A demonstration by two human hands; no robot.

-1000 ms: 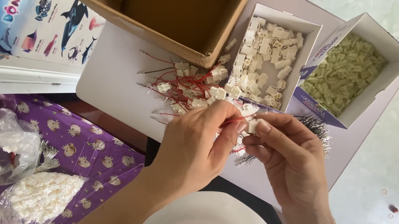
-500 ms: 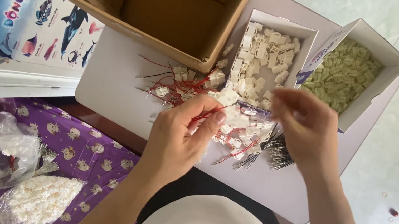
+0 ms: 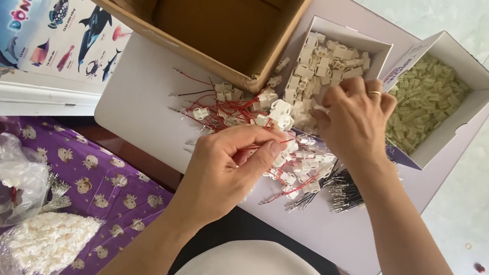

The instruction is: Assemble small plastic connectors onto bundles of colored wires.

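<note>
My left hand (image 3: 228, 169) hovers over a heap of red wires with white plastic connectors (image 3: 233, 106) on a pale lap table (image 3: 138, 107); its thumb and fingers pinch one red wire lead. My right hand (image 3: 352, 118) reaches into a small open carton of white connector housings (image 3: 329, 59), fingers curled down among the pieces; what it grips is hidden. A second small carton holds greenish-white housings (image 3: 423, 100). A bundle of dark wires with metal ends (image 3: 340, 192) lies beside the right wrist.
A large open brown cardboard box (image 3: 207, 1) stands at the table's far edge. A sea-animal poster (image 3: 48, 15) lies left. Plastic bags of white parts (image 3: 44, 243) rest on a purple patterned cloth (image 3: 107, 181). Tiled floor is to the right.
My hands were together in front of me; the right hand has moved up and away into the carton of white housings, while the left stayed over the wire heap.
</note>
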